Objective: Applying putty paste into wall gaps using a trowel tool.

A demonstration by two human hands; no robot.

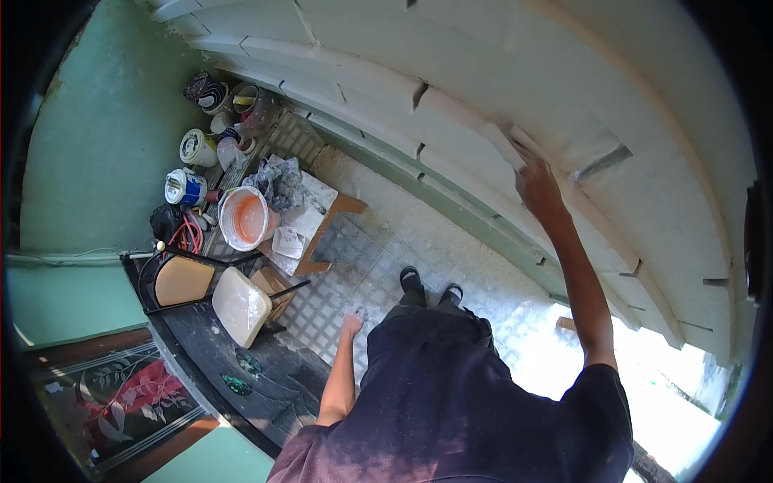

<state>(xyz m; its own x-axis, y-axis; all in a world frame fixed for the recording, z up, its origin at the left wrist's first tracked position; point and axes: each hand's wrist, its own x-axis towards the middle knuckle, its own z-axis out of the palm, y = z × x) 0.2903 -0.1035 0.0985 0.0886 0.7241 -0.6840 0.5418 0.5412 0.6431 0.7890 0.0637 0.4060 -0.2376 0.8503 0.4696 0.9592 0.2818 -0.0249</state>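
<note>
My right hand [534, 184] is raised against a pale wall [471, 142] of stepped horizontal ledges and dark notches. It grips a flat light-coloured hand tool [506, 143] whose edge lies along one ledge. Blur hides the tool's exact kind. Down at my left side hangs my left hand [352, 323], fingers curled, over the tiled floor. Whether anything is inside it cannot be made out.
To the left, a low table [317, 232] bears a bucket with orange inside [249, 218], a plastic bag [275, 180] and a white tray [288, 242]. Tubs [198, 148] line the green wall. Two chairs [241, 307] stand nearer. Bright light washes out the lower right.
</note>
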